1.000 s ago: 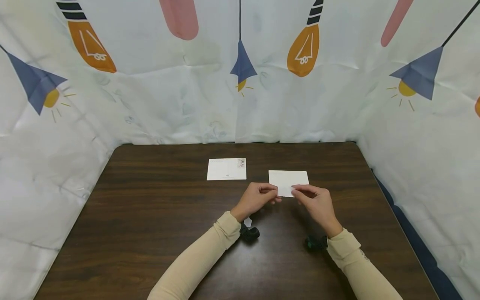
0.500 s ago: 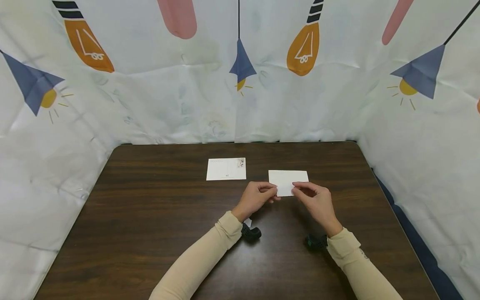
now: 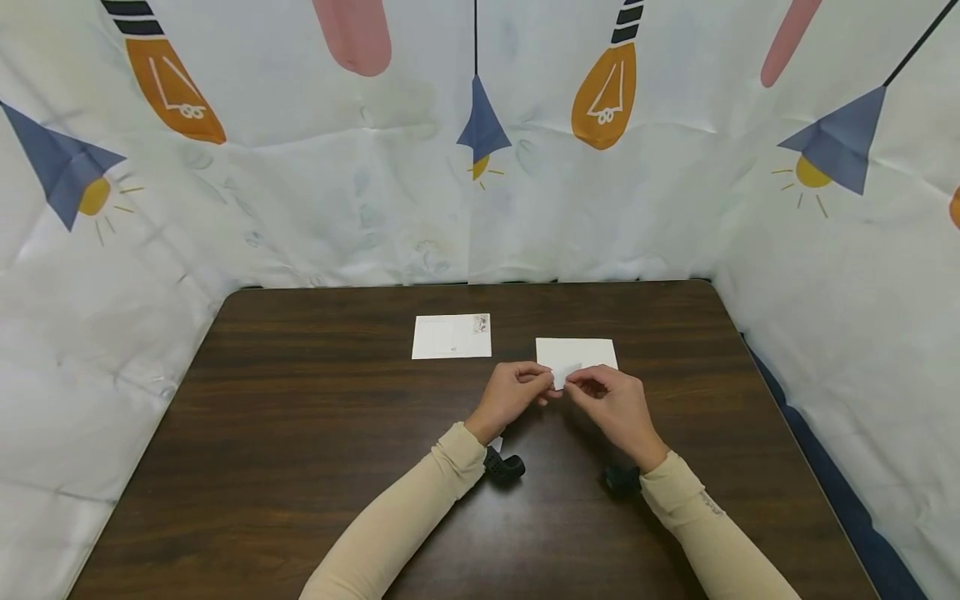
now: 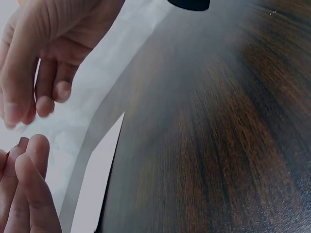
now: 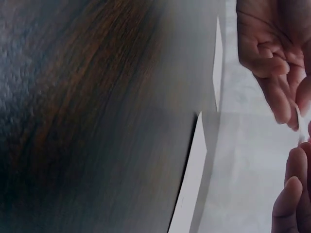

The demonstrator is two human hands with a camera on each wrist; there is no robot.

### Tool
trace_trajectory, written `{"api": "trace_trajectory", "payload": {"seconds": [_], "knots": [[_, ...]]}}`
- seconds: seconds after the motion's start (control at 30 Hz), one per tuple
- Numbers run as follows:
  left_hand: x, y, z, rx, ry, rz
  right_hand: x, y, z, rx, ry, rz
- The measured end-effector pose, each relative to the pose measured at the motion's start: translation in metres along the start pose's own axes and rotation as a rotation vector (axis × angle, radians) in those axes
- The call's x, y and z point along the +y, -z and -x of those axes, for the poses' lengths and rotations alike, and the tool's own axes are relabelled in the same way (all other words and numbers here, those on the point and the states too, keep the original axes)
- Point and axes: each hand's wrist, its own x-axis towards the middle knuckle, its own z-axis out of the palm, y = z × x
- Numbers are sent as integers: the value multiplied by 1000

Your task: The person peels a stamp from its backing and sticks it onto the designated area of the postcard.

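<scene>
My left hand (image 3: pixel 516 392) pinches a small, thin white piece of paper (image 5: pixel 300 119) between thumb and fingers. Across from it, my right hand (image 3: pixel 611 404) has its thumb and forefinger brought together at the same paper, part of which looks bent up and greyish in the head view. Behind the fingertips a blank white card (image 3: pixel 592 350) lies on the dark wooden table (image 3: pixel 300 467), its near part covered by the hands. In the left wrist view the right hand (image 4: pixel 46 58) is above and the left hand (image 4: pixel 31 189) below.
To the left of the blank card lies another white card (image 3: pixel 450 337) with a stamp-like print in its corner. A black wrist camera (image 3: pixel 504 468) hangs under the left wrist, another wrist camera (image 3: pixel 621 481) under the right. A patterned white curtain (image 3: pixel 375 217) surrounds the table.
My right hand has shifted left toward the left hand, and a greyish bent part of the paper now shows between them. The left hand and both cards have stayed nearly still.
</scene>
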Motion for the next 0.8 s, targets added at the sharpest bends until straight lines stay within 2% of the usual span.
{"api": "trace_trajectory", "payload": {"seconds": [0.23, 0.37, 0.67, 0.8], "knots": [[0, -1, 2, -12, 18, 48, 0, -6, -2, -27, 6, 103], [0, -1, 2, -13, 40, 85, -1, -7, -4, -29, -14, 117], [0, -5, 0, 23, 53, 96, -6, -13, -6, -34, -151, 131], [-1, -7, 1, 49, 65, 94, -9, -17, -6, -26, -188, 139]]}}
